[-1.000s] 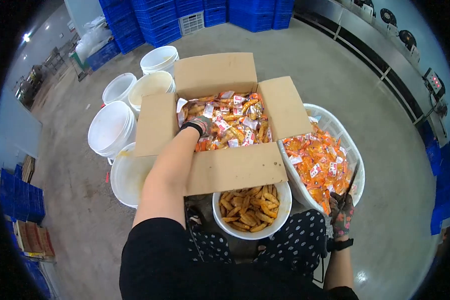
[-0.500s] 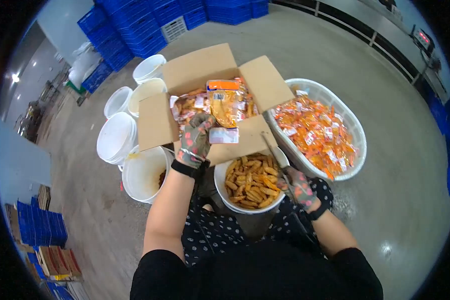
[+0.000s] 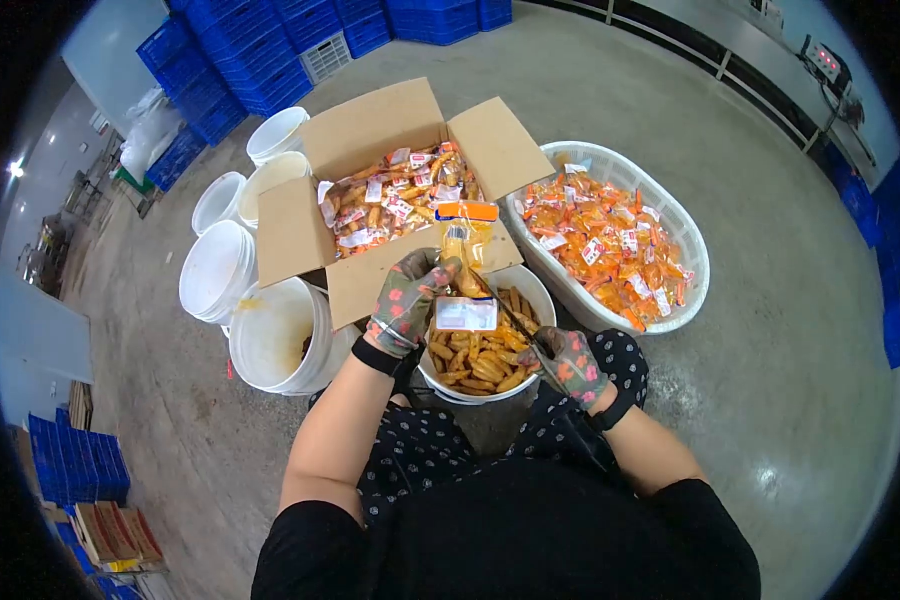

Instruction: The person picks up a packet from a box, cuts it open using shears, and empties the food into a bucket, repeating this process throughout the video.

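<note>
My left hand (image 3: pixel 407 300), in a patterned glove, pinches a clear packet (image 3: pixel 467 238) with an orange top band, a barcode and a white label at its lower end. Food inside the packet looks yellow-brown. In my gloved right hand (image 3: pixel 568 366) is a pair of long, thin metal tongs (image 3: pixel 513 318), their far end right at the packet. Both hands are over a white bucket (image 3: pixel 547 297) of brown, finger-shaped food pieces (image 3: pixel 485 358), standing between my knees. Behind it, an open cardboard box (image 3: pixel 370 125) holds many similar packets (image 3: pixel 395 195).
On the right stands a white oval tub (image 3: pixel 698 240) full of orange packets (image 3: pixel 610 245). Several white buckets (image 3: pixel 215 270) line the left side of the box. Blue crates (image 3: pixel 240 50) are stacked at the back, and a metal railing (image 3: pixel 725 65) runs along the far right.
My left hand has brought the packet from over the box toward me, above the bucket. My right hand has moved left, bringing the tongs from the bucket's right side to the packet.
</note>
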Demonstrator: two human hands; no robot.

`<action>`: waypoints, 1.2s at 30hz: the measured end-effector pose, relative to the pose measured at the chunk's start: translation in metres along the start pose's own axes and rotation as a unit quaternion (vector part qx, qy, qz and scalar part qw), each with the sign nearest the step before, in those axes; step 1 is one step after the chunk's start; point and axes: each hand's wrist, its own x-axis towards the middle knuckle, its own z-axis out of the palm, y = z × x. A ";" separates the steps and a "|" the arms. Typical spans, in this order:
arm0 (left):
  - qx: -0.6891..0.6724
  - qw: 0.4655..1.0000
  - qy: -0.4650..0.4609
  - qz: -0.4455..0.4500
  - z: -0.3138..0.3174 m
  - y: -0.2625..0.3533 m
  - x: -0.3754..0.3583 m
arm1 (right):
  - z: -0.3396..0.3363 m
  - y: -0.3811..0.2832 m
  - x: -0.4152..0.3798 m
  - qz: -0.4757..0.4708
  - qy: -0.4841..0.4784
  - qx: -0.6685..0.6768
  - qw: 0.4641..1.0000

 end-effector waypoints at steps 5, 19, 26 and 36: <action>-0.150 0.986 -0.060 -0.045 0.007 0.002 -0.009 | 0.012 0.002 0.001 -0.064 0.065 0.070 0.993; 0.023 0.998 -0.029 -0.045 0.014 -0.017 -0.038 | 0.002 -0.009 0.014 -0.042 0.038 0.030 0.998; 0.370 0.927 -0.056 -0.028 -0.038 -0.033 -0.014 | -0.042 0.031 -0.017 0.063 0.027 -0.013 0.998; 0.768 0.610 -0.185 0.064 0.025 -0.024 -0.002 | -0.008 -0.010 0.045 -0.048 0.103 -0.243 0.963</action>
